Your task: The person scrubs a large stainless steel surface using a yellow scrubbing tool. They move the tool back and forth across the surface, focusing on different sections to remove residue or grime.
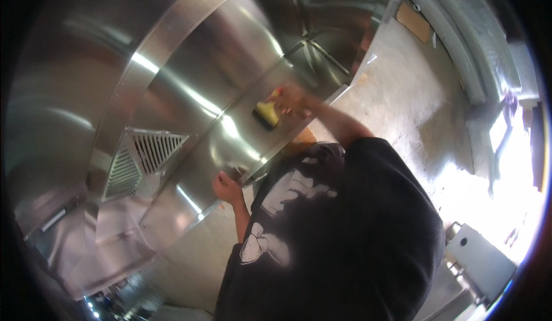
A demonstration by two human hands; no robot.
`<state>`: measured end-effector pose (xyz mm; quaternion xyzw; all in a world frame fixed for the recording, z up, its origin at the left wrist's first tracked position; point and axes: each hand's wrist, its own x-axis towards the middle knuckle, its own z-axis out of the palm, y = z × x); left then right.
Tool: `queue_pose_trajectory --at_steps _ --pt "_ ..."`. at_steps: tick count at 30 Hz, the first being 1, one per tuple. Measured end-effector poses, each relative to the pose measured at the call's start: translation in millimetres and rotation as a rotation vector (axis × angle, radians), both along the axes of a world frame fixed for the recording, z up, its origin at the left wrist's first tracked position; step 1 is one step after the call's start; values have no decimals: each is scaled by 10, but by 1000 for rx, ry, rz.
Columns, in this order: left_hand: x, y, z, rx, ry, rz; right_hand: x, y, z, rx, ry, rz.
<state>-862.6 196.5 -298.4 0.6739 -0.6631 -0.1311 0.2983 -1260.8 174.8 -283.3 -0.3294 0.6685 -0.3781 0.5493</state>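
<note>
1. One steel structure, shiny and panelled, fills the upper left and is the landmark for every place below. Its near edge runs beside the body, presumably letting both arms reach in over it.
2. One stretch of concrete floor shows mainly to the right of the steel structure.
3. One black shirt with a white print, worn by the person, is just outside the near edge of the steel structure; the close stance probably serves the reach.
4. One grey box with a dark round spot stands well apart from the steel structure, to its lower right.
5. Two louvred panels meet at an angle toward the left of the steel structure, perhaps set so for airflow.
6. One flat brown piece, likely cardboard, lies beyond the right side of the steel structure.
7. Two hands: the left hand is at the near edge of the steel structure, fingers curled, perhaps for balance. Its grip is blurred; I cannot tell how far it is open or whether it has anything. The right hand has its grip closed around a tool.
8. One yellow tool with a dark lower end is over the steel structure's near strip, apparently held to keep that end toward the metal; contact is unclear.
</note>
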Motion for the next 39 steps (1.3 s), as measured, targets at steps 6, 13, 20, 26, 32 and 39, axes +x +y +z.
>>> queue_pose_trajectory --at_steps 6,13,20,26,32,39 --pt "3 -17 -61 18 17 43 -578 -31 438 -6 274 -90" --pt "105 167 115 -243 -144 186 564 -109 210 -34 -87 396" --pt "444 738 218 -151 53 664 220 68 662 -2 -163 325" --pt "450 1078 -186 -9 483 891 1172 -312 1158 -82 -247 405" --pt "1146 1377 -412 106 727 977 3006 -845 965 -155 -251 486" --pt "2247 1967 -759 161 742 1251 5598 -1470 318 -72 -579 344"
